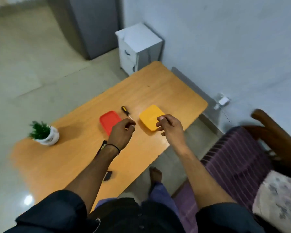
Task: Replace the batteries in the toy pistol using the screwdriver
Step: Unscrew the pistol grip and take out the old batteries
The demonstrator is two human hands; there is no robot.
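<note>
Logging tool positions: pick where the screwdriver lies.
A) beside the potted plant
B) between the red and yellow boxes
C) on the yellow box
B: the screwdriver lies on the table between the red box and the yellow box.

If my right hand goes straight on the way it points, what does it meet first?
Probably the yellow box: the right hand hovers at its near edge, fingers toward the lid; height is unclear.

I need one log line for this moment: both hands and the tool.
left hand: fingers curled near tip of black-and-yellow-handled screwdriver, grip unclear | right hand: relaxed over yellow square plastic box, holding nothing
</note>
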